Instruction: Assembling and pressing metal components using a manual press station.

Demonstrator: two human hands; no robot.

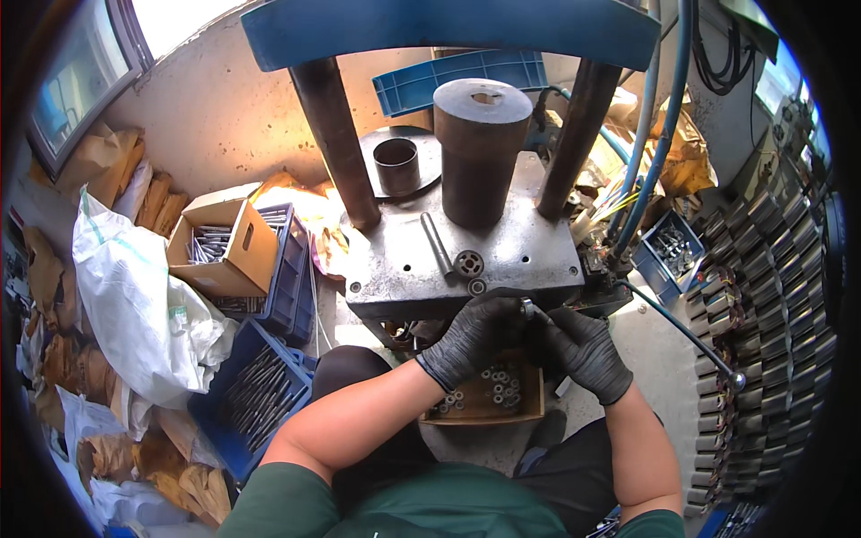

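Both my hands wear dark gloves and meet just in front of the press bed [377, 273]. My left hand [480, 336] is closed, with a small shiny metal ring [527, 308] at its fingertips. Close against it, my right hand [585, 350] has its fingers bent together; what they grip is hidden. On the bed ahead lie a slim metal shaft [436, 242], a round disc with holes [468, 263] and a small bearing [477, 287] near the front edge. Below my hands, a wooden box [511, 413] holds several small bearings.
A thick steel cylinder [480, 170] stands on the bed between two posts, under a blue crossbeam [448, 34]. A short dark sleeve [396, 167] stands behind. Left are a cardboard box [247, 247] and blue crate [211, 394] of metal shafts; right, stacked metal parts [771, 332] and a lever [682, 332].
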